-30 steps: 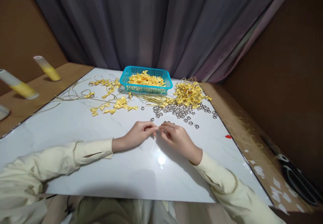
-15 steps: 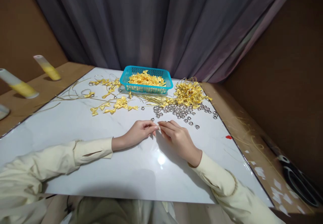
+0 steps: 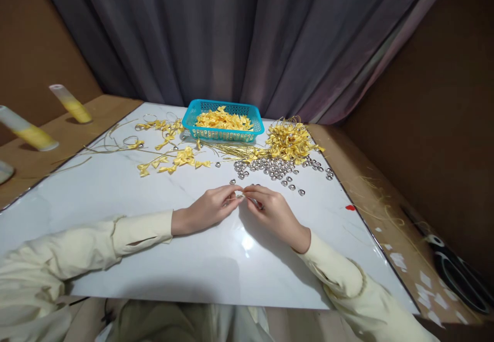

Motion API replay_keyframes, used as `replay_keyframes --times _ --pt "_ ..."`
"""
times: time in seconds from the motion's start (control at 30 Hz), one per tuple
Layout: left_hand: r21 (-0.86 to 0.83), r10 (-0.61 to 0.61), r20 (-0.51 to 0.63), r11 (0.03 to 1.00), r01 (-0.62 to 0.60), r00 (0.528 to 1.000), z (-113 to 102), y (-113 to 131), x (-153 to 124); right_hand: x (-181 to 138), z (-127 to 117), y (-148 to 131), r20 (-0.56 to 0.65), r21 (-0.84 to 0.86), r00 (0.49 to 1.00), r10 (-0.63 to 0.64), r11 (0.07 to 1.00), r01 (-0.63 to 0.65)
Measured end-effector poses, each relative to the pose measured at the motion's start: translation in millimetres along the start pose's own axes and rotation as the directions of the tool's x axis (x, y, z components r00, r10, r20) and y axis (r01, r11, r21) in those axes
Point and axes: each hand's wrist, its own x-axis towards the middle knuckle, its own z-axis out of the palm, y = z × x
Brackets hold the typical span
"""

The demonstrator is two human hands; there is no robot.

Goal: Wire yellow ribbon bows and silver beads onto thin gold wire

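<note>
In the head view, the left hand [image 3: 208, 209] is pinching a thin pale strand [image 3: 240, 196] over the middle of the counter [image 3: 270, 280]; the right hand [image 3: 275, 211] is meeting it, though its grip I cannot tell. Fine fingertip work seems under way, calling for steadiness. One blue basket [image 3: 224, 136] is sitting by the far edge; one pile of yellow bows [image 3: 290, 142] is lying toward the far right corner, uncountable silver beads [image 3: 275, 168] spreading before it. Two spools [image 3: 72, 105] are standing beyond the left edge.
</note>
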Motion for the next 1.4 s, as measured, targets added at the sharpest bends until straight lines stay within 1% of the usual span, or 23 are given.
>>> replay_keyframes --times 0.07,0.13,0.23,0.33,0.43,0.53,0.63,0.73,0.8,0.9,0.97,1.03,1.13,1.2,1.3,1.4 --pt "0.107 0.141 -0.027 0.985 -0.137 0.99 1 -2 -1 1 0 -1 0.008 0.006 1.0 0.018 1.0 -0.018" --pt "0.209 0.234 -0.023 0.952 -0.224 0.972 3 -5 0 2 0 -2 0.018 0.018 0.999 0.034 0.999 -0.035" --pt "0.346 0.289 0.037 0.894 -0.283 0.957 3 -8 0 3 1 -2 0.022 0.031 0.998 0.052 0.998 -0.053" --pt "0.434 0.319 0.106 0.838 -0.332 0.942 1 -9 1 4 1 -2 0.024 0.035 0.998 0.066 0.997 -0.067" --pt "0.468 0.344 0.141 0.803 -0.368 0.928 -2 -9 2 4 2 -3 0.028 0.03 0.997 0.068 0.997 -0.069" --pt "0.474 0.34 0.153 0.799 -0.37 0.928 -3 -8 2 4 2 -3 0.035 0.032 0.997 0.072 0.997 -0.073" --pt "0.437 0.337 0.141 0.823 -0.363 0.931 -2 -8 2 4 2 -3 0.025 0.032 0.995 0.1 0.994 -0.101" --pt "0.345 0.312 0.126 0.876 -0.336 0.942 -1 -8 1 4 1 -3 0.024 0.042 0.991 0.134 0.99 -0.135" --pt "0.253 0.26 0.105 0.927 -0.278 0.96 -1 -6 2 4 1 -3 0.03 0.057 0.988 0.149 0.987 -0.15" --pt "0.083 0.127 0.053 0.988 -0.131 0.991 -2 -2 4 5 0 -2 0.031 0.092 0.987 0.157 0.983 -0.159" --pt "-0.015 0.011 0.055 1.0 -0.01 0.998 -4 1 6 6 0 -1 0.039 0.126 0.987 0.158 0.979 -0.162" --pt "-0.105 -0.123 0.096 0.986 0.133 0.988 -5 2 9 8 0 0 0.057 0.172 0.985 0.166 0.97 -0.173" --pt "-0.277 -0.286 0.186 0.903 0.329 0.94 -6 0 11 10 -2 1 0.099 0.249 0.975 0.2 0.944 -0.219" --pt "-0.366 -0.346 0.246 0.832 0.418 0.905 -6 -1 12 11 -4 1 0.145 0.296 0.963 0.226 0.919 -0.26" --pt "-0.443 -0.387 0.328 0.742 0.502 0.862 -9 -1 14 12 -10 0 0.23 0.364 0.943 0.239 0.878 -0.311" --pt "-0.534 -0.377 0.43 0.627 0.568 0.821 -11 1 16 14 -14 1 0.291 0.422 0.932 0.216 0.845 -0.328"
